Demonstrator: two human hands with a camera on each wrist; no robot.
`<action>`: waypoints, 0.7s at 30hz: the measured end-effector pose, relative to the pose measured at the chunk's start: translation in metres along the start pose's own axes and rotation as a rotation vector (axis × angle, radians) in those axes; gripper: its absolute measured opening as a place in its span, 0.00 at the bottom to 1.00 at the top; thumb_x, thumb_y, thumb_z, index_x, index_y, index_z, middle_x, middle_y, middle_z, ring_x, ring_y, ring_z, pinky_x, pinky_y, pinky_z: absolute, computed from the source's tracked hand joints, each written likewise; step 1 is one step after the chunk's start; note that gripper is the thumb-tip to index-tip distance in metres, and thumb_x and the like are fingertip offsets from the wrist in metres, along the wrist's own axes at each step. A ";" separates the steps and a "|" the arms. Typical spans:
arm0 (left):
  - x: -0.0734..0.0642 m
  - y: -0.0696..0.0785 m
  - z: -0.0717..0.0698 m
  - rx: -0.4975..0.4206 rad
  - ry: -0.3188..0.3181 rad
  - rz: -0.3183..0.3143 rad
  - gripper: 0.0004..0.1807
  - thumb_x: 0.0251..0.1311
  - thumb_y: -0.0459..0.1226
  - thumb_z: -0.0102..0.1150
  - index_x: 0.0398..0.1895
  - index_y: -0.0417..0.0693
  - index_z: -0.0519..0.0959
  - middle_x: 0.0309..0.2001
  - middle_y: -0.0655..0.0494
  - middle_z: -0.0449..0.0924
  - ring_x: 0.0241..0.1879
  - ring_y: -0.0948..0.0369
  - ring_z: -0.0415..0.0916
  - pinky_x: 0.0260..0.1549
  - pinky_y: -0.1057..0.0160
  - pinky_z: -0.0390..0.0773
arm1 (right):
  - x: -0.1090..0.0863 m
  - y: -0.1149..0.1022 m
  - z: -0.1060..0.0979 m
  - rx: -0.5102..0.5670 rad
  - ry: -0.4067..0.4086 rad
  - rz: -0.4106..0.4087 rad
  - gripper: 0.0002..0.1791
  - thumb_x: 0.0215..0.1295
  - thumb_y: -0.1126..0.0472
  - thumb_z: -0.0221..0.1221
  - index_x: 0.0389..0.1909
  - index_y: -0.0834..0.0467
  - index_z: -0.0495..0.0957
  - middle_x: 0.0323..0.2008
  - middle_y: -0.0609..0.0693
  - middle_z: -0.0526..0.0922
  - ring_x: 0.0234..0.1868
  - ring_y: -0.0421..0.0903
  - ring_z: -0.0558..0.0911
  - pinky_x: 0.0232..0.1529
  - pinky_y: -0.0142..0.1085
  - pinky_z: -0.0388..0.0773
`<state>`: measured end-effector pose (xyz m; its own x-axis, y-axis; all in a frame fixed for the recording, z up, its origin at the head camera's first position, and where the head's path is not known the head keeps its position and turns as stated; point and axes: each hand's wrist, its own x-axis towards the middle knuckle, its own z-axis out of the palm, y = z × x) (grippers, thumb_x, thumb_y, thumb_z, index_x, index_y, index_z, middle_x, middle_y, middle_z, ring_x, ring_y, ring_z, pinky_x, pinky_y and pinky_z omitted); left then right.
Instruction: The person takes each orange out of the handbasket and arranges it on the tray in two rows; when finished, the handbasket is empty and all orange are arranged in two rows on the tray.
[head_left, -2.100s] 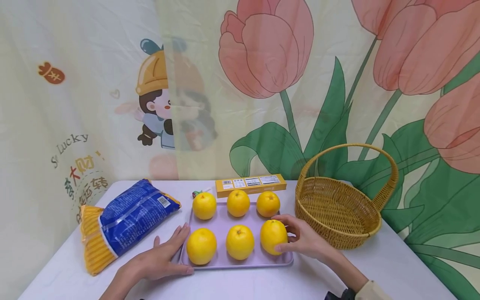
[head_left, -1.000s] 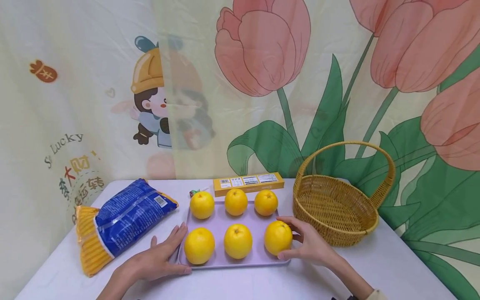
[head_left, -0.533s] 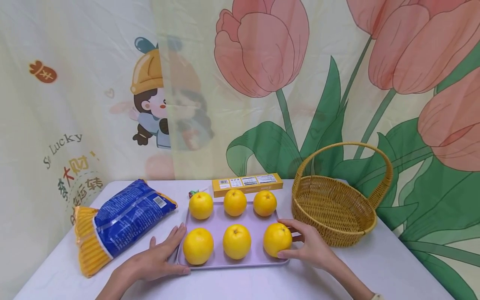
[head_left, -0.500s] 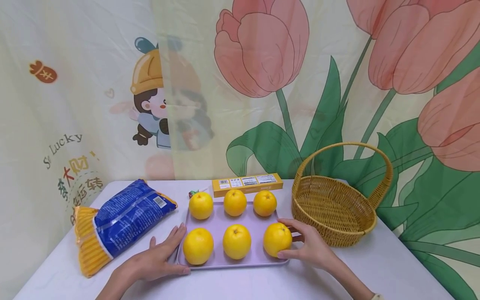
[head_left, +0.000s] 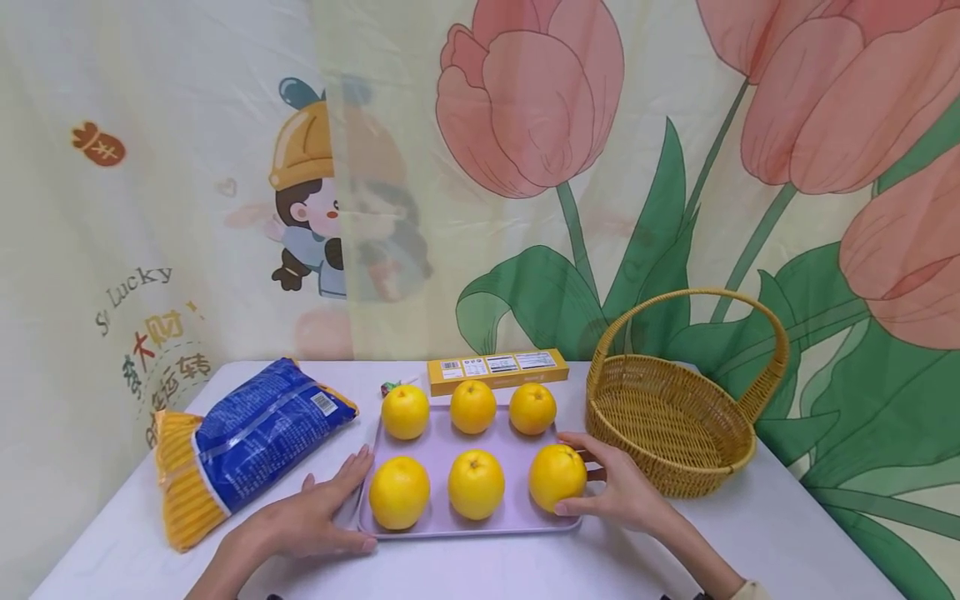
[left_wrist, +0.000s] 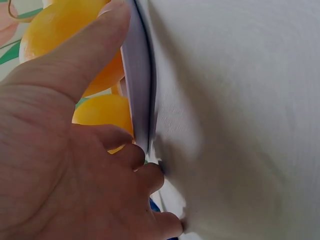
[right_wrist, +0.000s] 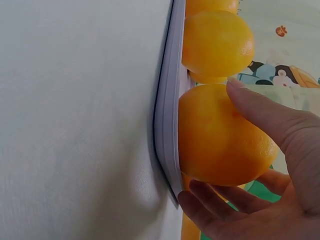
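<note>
Several oranges stand in two rows on a lilac tray (head_left: 442,450). At the front right corner, my right hand (head_left: 611,487) holds an orange (head_left: 557,477), thumb at its near side and fingers curled round its right and far sides. That orange rests on the tray in the right wrist view. My left hand (head_left: 311,517) lies along the tray's left edge with fingers extended, beside the front left orange (head_left: 399,492). In the left wrist view its thumb (left_wrist: 95,42) reaches over the tray's rim. The front middle orange (head_left: 476,484) sits between these two.
A wicker basket (head_left: 667,417) with a tall handle stands right of the tray, close to my right hand. Behind the tray lie a yellow box (head_left: 498,372) and a small wrapped lollipop (head_left: 390,387). A blue and yellow bag (head_left: 262,442) lies at the left.
My right hand has shifted the front right orange a little to the right, towards the tray's corner. Over the last half second the hands stay almost still; the head view shifts slightly.
</note>
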<state>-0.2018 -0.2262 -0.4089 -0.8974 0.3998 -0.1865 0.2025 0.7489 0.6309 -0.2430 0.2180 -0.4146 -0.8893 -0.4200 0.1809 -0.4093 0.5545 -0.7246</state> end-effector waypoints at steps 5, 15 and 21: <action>-0.004 0.002 -0.003 -0.001 0.001 0.005 0.64 0.60 0.53 0.79 0.87 0.35 0.49 0.85 0.29 0.39 0.84 0.31 0.43 0.74 0.19 0.39 | -0.001 0.001 0.000 0.012 0.009 -0.006 0.51 0.53 0.56 0.84 0.75 0.67 0.71 0.68 0.66 0.79 0.59 0.58 0.85 0.54 0.40 0.89; -0.028 0.013 -0.024 0.021 0.045 0.026 0.58 0.68 0.56 0.71 0.88 0.39 0.49 0.85 0.30 0.43 0.81 0.29 0.50 0.75 0.25 0.56 | 0.000 -0.006 -0.004 -0.029 0.019 -0.005 0.49 0.55 0.53 0.83 0.75 0.65 0.72 0.68 0.66 0.79 0.60 0.61 0.84 0.56 0.47 0.88; -0.038 0.020 -0.029 0.006 0.064 0.003 0.57 0.69 0.56 0.70 0.89 0.45 0.49 0.86 0.33 0.41 0.82 0.29 0.49 0.73 0.22 0.56 | 0.001 -0.010 -0.003 -0.058 0.030 0.017 0.44 0.52 0.54 0.84 0.69 0.64 0.78 0.65 0.60 0.83 0.58 0.55 0.84 0.52 0.36 0.88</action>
<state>-0.1754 -0.2420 -0.3675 -0.9201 0.3673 -0.1363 0.2069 0.7509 0.6272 -0.2400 0.2142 -0.4056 -0.9014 -0.3894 0.1892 -0.4046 0.6021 -0.6884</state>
